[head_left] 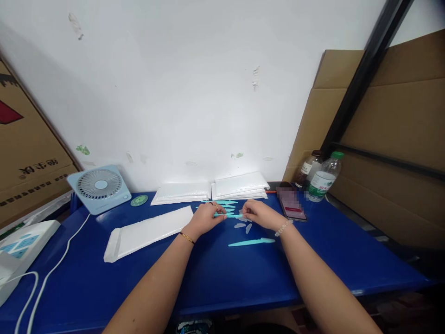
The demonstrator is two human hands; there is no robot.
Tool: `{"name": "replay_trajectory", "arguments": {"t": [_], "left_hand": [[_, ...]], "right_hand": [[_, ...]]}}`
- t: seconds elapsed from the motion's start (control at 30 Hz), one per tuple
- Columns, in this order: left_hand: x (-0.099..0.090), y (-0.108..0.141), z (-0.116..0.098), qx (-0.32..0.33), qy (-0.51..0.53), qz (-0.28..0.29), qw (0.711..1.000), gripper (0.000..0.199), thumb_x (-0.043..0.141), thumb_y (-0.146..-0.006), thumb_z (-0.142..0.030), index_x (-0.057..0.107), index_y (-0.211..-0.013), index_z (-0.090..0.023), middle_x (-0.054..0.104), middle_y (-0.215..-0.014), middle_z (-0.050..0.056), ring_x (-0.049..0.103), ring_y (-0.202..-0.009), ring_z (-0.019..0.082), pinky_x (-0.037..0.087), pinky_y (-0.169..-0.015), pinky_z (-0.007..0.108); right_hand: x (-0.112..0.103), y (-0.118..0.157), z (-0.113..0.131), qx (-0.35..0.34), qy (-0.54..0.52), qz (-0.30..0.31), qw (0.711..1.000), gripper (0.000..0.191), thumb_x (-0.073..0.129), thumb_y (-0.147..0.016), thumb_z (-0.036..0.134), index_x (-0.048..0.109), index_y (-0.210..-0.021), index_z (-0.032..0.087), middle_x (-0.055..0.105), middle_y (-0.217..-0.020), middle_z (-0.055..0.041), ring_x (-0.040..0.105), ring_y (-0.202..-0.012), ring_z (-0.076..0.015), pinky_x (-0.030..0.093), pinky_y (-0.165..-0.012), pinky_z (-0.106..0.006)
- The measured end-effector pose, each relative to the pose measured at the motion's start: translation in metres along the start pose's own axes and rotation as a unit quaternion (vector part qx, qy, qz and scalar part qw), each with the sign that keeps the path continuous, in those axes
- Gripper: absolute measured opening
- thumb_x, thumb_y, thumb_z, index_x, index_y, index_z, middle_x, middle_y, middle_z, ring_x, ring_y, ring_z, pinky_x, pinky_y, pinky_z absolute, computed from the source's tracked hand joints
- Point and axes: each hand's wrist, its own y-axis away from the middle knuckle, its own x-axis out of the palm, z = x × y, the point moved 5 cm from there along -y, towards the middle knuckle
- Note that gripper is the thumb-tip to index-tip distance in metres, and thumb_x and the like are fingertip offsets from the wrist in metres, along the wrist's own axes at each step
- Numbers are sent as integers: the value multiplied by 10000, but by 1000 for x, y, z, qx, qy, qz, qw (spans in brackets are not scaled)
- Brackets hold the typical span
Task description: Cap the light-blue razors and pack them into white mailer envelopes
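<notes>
Between my two hands a slim turquoise stick [234, 215] lies level. My left hand [208, 217] has its fingers closed on the stick's left part. At the stick's right end, the fingers of my right hand [255, 213] are pinched together. More turquoise sticks [227, 202] lie just behind my left hand. Small clear plastic pieces [239, 225] are scattered beside and below my right fingers. Nearer the front, a single turquoise stick [250, 242] rests on the blue table [236, 278].
Two stacks of white padded envelopes [184, 191] stand against the wall, and one envelope [149, 233] lies at left. A blue fan [100, 185], power strip [21, 250] and white cable are farther left. A phone [292, 204] and bottles [323, 178] stand at right.
</notes>
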Motion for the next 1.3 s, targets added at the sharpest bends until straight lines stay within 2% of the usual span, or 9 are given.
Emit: {"name": "replay_trajectory", "arguments": {"t": [0.23, 0.37, 0.47, 0.57, 0.7, 0.83, 1.0, 1.13, 1.3], "left_hand": [[3, -2, 16, -42, -36, -9, 998, 222, 505, -853, -373, 693, -843, -254, 689, -890, 7, 593, -878, 197, 431, -804, 307], [5, -1, 30, -77, -60, -46, 994, 321, 550, -821, -399, 634, -1111, -293, 616, -1145, 35, 503, -1112, 249, 409, -914, 367], [11, 1, 34, -85, -79, -43, 992, 526, 559, -810, -444, 491, -1306, -281, 489, -1334, 71, 385, -1259, 274, 360, -993, 398], [18, 1, 34, -85, -85, -18, 993, 541, 471, -861, -471, 428, -1356, -259, 450, -1371, 98, 373, -1275, 276, 336, -1007, 423], [18, 1, 31, -86, -93, -13, 992, 431, 456, -871, -445, 529, -1248, -251, 527, -1269, 94, 444, -1186, 275, 354, -962, 435], [12, 3, 23, -80, -78, -16, 994, 356, 488, -861, -402, 572, -1169, -246, 573, -1177, 83, 455, -1158, 265, 351, -955, 416], [-5, 9, 3, -31, 6, -48, 998, 375, 364, -920, -453, 590, -1132, -241, 613, -1110, 54, 528, -1062, 221, 392, -891, 336], [1, 9, -13, 46, 53, 42, 997, 332, 391, -916, -412, 657, -916, -213, 675, -910, 22, 595, -817, 164, 413, -716, 244], [2, 5, -3, 21, 22, 7, 1000, 274, 403, -902, -317, 625, -810, -186, 660, -867, 43, 584, -776, 166, 395, -684, 249]], "right_hand": [[-2, -2, -13, 58, -20, 1, 998, 98, 540, -799, 235, 602, -771, 164, 628, -725, -18, 539, -649, -133, 367, -582, -230], [-11, 5, -21, 90, -34, 21, 995, 157, 625, -740, 314, 637, -764, 159, 649, -727, -23, 555, -664, -143, 389, -590, -236], [-11, 17, -21, 85, -51, 112, 989, 260, 762, -576, 349, 660, -737, 173, 657, -724, -3, 566, -666, -151, 397, -577, -233], [-3, 31, -23, 119, -43, 229, 965, 297, 811, -453, 293, 670, -690, 182, 635, -632, 20, 554, -578, -144, 382, -508, -226], [6, 32, -18, 127, 0, 265, 956, 194, 779, -477, 240, 663, -618, 173, 620, -577, 20, 540, -520, -131, 369, -472, -218], [13, 21, 3, 56, -3, 241, 969, 128, 736, -553, 185, 661, -655, 160, 629, -622, 12, 554, -562, -124, 382, -508, -204], [11, 8, 20, 17, -59, 119, 991, 117, 675, -707, 268, 641, -759, 169, 635, -688, -1, 570, -606, -121, 388, -540, -199], [9, 3, 15, 23, -91, 54, 994, 128, 626, -764, 291, 627, -761, 163, 612, -653, 0, 565, -584, -115, 379, -529, -198], [3, 0, -8, 31, -104, 16, 994, 118, 628, -746, 277, 638, -751, 159, 641, -667, -13, 564, -596, -125, 393, -537, -214]]}}
